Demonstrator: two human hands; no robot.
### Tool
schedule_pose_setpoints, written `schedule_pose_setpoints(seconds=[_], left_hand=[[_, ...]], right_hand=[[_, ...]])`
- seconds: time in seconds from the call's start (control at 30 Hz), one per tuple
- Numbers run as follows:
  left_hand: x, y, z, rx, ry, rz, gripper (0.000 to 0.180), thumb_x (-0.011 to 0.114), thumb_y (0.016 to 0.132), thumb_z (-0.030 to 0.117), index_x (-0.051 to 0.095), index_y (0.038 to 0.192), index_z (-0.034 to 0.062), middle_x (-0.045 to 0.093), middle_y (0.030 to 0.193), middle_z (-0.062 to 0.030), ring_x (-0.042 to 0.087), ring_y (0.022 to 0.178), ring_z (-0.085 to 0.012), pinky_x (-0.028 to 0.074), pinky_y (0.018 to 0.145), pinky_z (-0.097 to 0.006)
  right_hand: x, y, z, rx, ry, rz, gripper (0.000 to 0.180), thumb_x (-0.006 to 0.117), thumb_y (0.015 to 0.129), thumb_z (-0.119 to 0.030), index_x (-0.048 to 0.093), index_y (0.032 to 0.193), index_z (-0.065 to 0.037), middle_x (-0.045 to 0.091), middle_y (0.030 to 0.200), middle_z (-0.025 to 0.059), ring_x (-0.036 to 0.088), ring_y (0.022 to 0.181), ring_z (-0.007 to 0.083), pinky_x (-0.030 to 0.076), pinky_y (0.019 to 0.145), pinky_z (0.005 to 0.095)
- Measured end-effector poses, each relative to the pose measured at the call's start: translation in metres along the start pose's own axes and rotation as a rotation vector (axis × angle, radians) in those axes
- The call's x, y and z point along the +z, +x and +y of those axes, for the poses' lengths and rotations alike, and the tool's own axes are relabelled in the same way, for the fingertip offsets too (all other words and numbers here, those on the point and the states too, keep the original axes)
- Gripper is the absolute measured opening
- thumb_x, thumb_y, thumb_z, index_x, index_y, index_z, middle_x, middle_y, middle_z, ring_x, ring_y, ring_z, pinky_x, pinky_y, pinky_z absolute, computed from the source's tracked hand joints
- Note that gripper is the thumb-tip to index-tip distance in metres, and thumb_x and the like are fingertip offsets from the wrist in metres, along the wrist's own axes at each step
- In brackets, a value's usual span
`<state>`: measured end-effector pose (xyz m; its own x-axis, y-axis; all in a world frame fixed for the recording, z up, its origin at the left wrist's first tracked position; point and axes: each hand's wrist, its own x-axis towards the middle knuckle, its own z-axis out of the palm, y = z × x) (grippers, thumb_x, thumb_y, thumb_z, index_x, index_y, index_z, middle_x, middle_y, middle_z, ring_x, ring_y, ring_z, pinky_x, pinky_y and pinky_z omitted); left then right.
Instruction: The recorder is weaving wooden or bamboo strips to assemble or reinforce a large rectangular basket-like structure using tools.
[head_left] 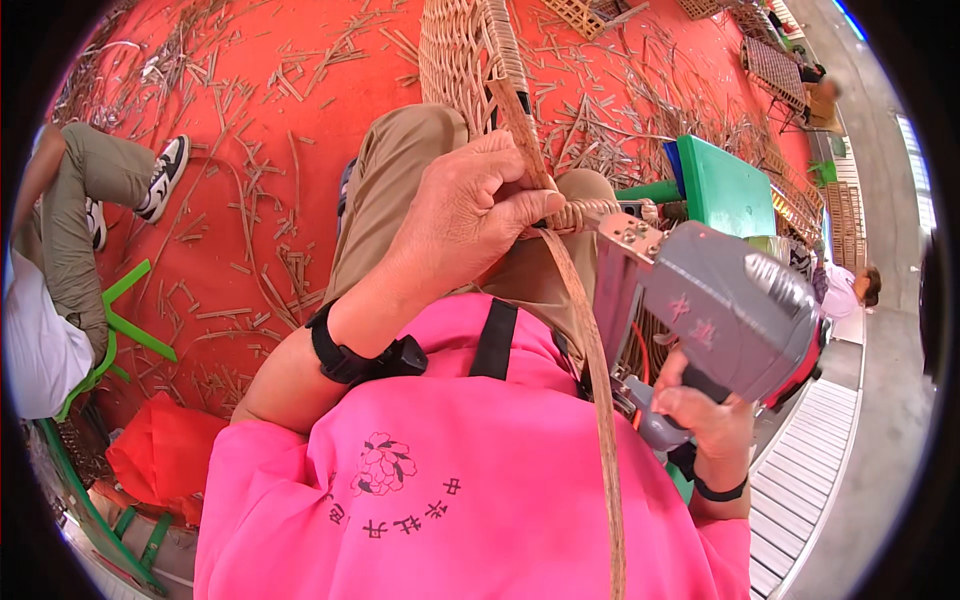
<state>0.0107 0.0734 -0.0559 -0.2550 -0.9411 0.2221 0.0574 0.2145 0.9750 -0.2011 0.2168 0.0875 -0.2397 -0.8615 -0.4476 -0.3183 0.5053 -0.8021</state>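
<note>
In my left hand [465, 200], fingers and thumb closed, a long flat brown wicker strip [597, 375] is pinched against the wrapped edge of a woven wicker panel [455, 45]. The strip's upper end leans on the panel's rim; its long tail hangs down over my pink apron. My right hand [710, 415] grips the handle of a grey staple gun [715, 300]. The gun's metal nose points at the wrapped edge just right of my left thumb; whether it touches cannot be told.
Cut strip scraps [640, 80] litter the red floor covering [240, 110]. A green plastic stool [725, 195] stands right of my knees. To the left sits another person [50, 330] beside a bright green frame [140, 325] and a red bag [165, 450]. More woven panels [772, 75] stand far right.
</note>
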Motion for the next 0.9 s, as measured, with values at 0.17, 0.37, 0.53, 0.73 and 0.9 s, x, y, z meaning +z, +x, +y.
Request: schedule_pose_setpoints(seconds=[0.17,0.37,0.53,0.73,0.9], left_hand=[[0.0,0.0,-0.002,0.02,-0.038,0.008,0.015,0.077,0.08,0.01,0.068,0.081,-0.002,0.056,0.076,-0.0096,0.054,0.07,-0.0212,0.044,0.065,-0.034],[0.002,0.0,0.002,0.015,0.01,0.0,0.016,0.077,0.08,0.012,0.069,0.081,-0.0019,0.056,0.076,-0.0086,0.054,0.068,-0.0207,0.043,0.063,-0.033],[0.003,0.0,0.002,0.011,0.022,0.002,0.016,0.077,0.08,0.011,0.068,0.08,-0.002,0.055,0.076,-0.0069,0.053,0.067,-0.0176,0.043,0.062,-0.032],[0.002,0.0,-0.002,0.011,0.037,0.006,0.017,0.077,0.081,0.011,0.067,0.079,-0.0025,0.053,0.075,-0.0033,0.051,0.068,-0.0121,0.041,0.061,-0.029],[0.003,0.0,0.004,-0.006,0.02,0.023,0.019,0.077,0.082,0.011,0.065,0.078,-0.0027,0.054,0.078,-0.0016,0.05,0.069,-0.0097,0.041,0.061,-0.027]], right_hand=[[0.016,0.003,0.025,-0.078,-0.009,-0.024,0.019,0.075,0.071,-0.003,0.061,0.084,-0.004,0.057,0.074,0.0014,0.054,0.066,0.0101,0.041,0.059,0.0238],[0.016,0.003,0.058,-0.137,-0.215,-0.107,0.017,0.075,0.08,-0.007,0.063,0.092,-0.006,0.058,0.082,-0.002,0.052,0.072,0.0068,0.041,0.063,0.0229],[0.025,0.009,0.093,-0.178,0.12,-0.145,0.044,0.074,0.086,-0.01,0.058,0.127,-0.001,0.063,0.11,0.0059,0.06,0.096,0.0143,0.05,0.085,0.0281],[0.028,0.015,0.121,-0.457,-0.198,-0.244,0.038,0.071,0.089,-0.015,0.061,0.124,-0.004,0.064,0.112,0.0094,0.061,0.105,0.0258,0.047,0.097,0.0406],[0.031,0.021,0.122,-0.401,0.021,-0.346,0.037,0.065,0.093,-0.018,0.059,0.127,-0.005,0.062,0.123,0.0092,0.059,0.116,0.0264,0.046,0.102,0.0435]])
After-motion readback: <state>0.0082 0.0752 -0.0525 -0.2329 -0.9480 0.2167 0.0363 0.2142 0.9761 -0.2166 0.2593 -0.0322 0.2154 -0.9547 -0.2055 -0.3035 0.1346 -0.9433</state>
